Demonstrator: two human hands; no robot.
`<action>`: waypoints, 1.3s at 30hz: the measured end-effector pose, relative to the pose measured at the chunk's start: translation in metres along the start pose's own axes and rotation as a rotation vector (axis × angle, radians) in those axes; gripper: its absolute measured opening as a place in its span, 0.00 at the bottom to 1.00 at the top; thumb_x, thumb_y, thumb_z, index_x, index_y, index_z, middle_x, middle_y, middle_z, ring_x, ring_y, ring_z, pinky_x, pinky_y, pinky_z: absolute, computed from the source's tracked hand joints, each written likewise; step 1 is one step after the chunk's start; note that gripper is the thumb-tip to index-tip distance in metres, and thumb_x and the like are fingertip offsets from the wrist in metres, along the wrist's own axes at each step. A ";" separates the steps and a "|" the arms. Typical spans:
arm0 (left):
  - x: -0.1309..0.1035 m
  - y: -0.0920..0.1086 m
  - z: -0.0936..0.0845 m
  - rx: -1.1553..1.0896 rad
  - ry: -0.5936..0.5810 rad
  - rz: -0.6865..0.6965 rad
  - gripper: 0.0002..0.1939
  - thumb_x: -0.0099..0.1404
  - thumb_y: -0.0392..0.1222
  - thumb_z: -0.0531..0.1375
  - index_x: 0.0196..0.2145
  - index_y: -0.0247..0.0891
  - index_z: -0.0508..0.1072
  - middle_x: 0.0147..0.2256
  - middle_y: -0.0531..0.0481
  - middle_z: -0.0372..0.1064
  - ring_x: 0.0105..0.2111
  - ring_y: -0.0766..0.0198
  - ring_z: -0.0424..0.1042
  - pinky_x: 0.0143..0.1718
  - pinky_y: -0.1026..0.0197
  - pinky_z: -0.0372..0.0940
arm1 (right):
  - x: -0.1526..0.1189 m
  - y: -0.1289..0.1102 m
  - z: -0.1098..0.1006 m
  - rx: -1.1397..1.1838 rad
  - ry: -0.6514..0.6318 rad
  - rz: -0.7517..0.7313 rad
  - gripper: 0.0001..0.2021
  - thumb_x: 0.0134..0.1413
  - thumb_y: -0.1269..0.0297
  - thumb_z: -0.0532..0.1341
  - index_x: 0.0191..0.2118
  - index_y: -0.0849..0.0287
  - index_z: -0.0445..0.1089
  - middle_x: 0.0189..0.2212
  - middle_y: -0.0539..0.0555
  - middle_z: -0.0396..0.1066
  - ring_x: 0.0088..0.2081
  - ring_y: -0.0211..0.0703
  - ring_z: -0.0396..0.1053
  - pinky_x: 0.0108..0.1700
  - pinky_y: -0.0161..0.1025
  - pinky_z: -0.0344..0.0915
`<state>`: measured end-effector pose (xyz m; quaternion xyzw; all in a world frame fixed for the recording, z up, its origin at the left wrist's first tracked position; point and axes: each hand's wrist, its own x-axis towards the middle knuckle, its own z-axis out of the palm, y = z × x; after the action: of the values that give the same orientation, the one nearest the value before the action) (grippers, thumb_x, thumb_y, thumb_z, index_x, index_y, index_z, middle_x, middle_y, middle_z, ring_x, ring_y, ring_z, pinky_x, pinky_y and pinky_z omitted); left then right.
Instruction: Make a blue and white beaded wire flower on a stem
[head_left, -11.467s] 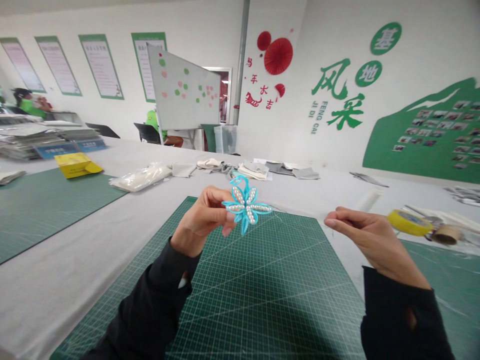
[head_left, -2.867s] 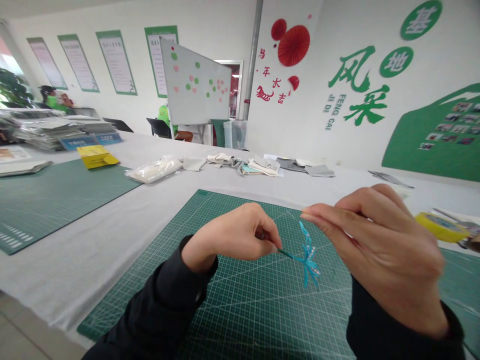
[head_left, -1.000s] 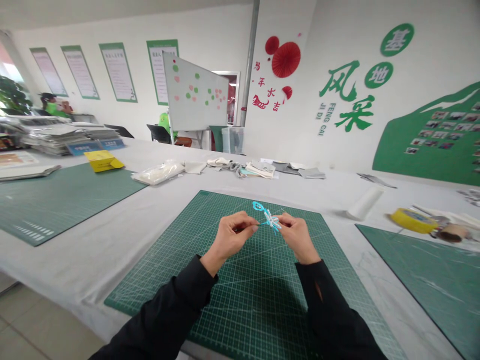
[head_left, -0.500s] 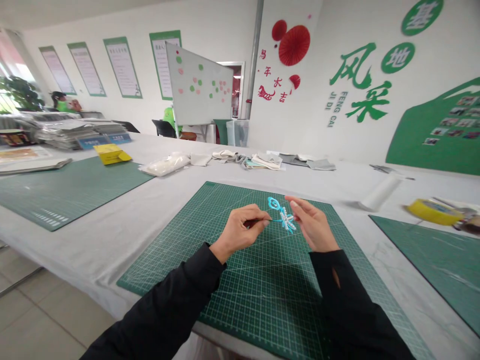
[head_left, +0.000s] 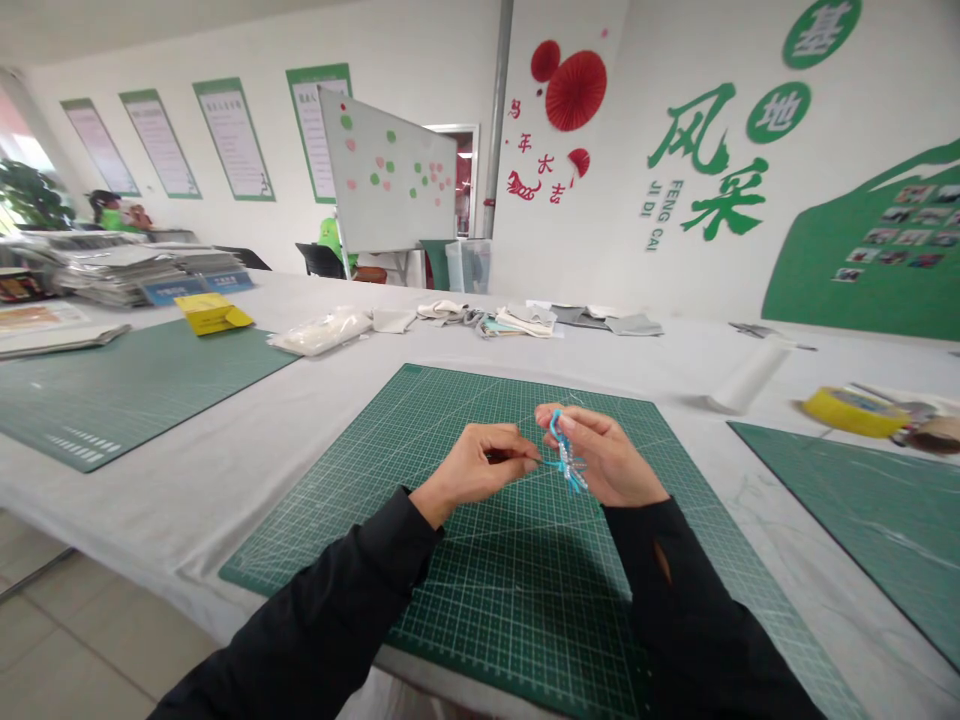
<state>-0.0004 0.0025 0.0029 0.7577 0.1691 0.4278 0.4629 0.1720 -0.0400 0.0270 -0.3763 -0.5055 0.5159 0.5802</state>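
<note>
Above the green cutting mat, a small light-blue ornament with pale beads and petal-like loops is held up between both hands. My left hand pinches its thin blue stem between thumb and fingertips. The thumb and fingers of my right hand are closed on the ornament's upper blue loop. Seen nearly edge-on, the beaded part hangs below that grip, and my right fingers partly cover the loop.
A second mat lies left under a yellow folded card. Fabric scraps and a plastic-wrapped bundle lie behind. Rightward are a white roll, yellow tape and another mat. A person in green sits far left.
My right hand has closed on the ornament's upper loop, where its fingers were apart beside it. The ornament has turned from face-on to nearly edge-on. My left hand keeps its pinch.
</note>
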 end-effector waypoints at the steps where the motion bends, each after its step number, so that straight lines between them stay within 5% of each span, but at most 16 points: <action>1: 0.000 -0.001 -0.001 -0.036 -0.002 -0.016 0.04 0.55 0.36 0.65 0.28 0.32 0.79 0.22 0.52 0.64 0.22 0.72 0.59 0.24 0.66 0.52 | 0.000 0.000 -0.001 0.017 0.023 -0.012 0.11 0.40 0.54 0.71 0.28 0.56 0.79 0.35 0.52 0.74 0.29 0.34 0.64 0.31 0.35 0.62; 7: 0.000 -0.009 -0.006 -0.274 -0.029 -0.149 0.06 0.53 0.40 0.67 0.27 0.33 0.78 0.23 0.54 0.63 0.18 0.75 0.57 0.19 0.66 0.51 | 0.004 0.007 0.000 0.048 0.166 -0.112 0.11 0.37 0.56 0.72 0.28 0.55 0.79 0.24 0.52 0.74 0.26 0.36 0.65 0.28 0.37 0.61; 17: -0.001 -0.013 -0.004 -0.452 -0.026 -0.268 0.04 0.50 0.37 0.67 0.26 0.33 0.78 0.21 0.56 0.64 0.14 0.77 0.56 0.16 0.67 0.47 | 0.002 0.010 0.010 0.032 0.232 -0.322 0.07 0.38 0.58 0.72 0.26 0.53 0.79 0.30 0.52 0.75 0.31 0.38 0.67 0.31 0.37 0.63; 30: -0.001 -0.012 -0.007 -0.407 -0.011 -0.268 0.05 0.48 0.37 0.67 0.25 0.32 0.77 0.20 0.55 0.64 0.14 0.77 0.56 0.16 0.67 0.47 | 0.005 0.014 0.001 0.049 0.073 -0.040 0.23 0.42 0.38 0.63 0.31 0.55 0.79 0.29 0.55 0.77 0.27 0.40 0.68 0.29 0.39 0.62; 39: -0.001 -0.016 -0.004 -0.476 -0.045 -0.297 0.07 0.48 0.38 0.68 0.26 0.32 0.77 0.20 0.55 0.65 0.14 0.76 0.55 0.16 0.67 0.47 | 0.001 0.012 0.010 -0.023 0.218 -0.281 0.08 0.36 0.60 0.72 0.28 0.51 0.79 0.27 0.50 0.73 0.29 0.37 0.64 0.31 0.39 0.60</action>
<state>-0.0024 0.0124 -0.0103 0.6038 0.1628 0.3659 0.6892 0.1596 -0.0380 0.0173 -0.3622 -0.4932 0.3803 0.6935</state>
